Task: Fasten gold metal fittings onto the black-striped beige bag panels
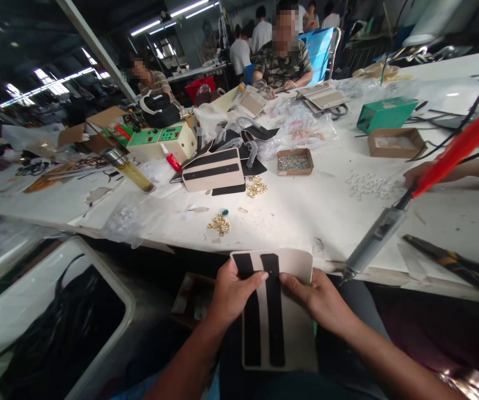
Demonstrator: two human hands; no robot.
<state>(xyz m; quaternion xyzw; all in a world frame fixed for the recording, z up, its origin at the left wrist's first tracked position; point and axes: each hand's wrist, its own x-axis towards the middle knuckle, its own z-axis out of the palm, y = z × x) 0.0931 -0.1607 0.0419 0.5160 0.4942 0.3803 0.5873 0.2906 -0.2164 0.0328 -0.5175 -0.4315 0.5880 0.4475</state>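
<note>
Between my two hands, over my lap at the table's front edge, is a beige panel (298,328) with two black strips running along it. My left hand (231,291) grips its left edge, thumb lying on the strips. On the right side my right hand (320,297) holds it, the thumb pressed near the second strip. My other fingers are hidden behind the panel. A small pile of gold metal fittings (219,224) lies on the table beyond it, near a small teal-rimmed round container (225,213). More gold fittings (257,187) sit farther back beside a similar striped beige panel (214,169).
A grey electric screwdriver (375,239) with a red cord hangs at the right, above black-handled pliers (456,261). A cardboard box of small metal parts (295,162) stands mid-table. At left is a white bin (129,303) holding black material. A co-worker's hand (420,175) reaches in at right.
</note>
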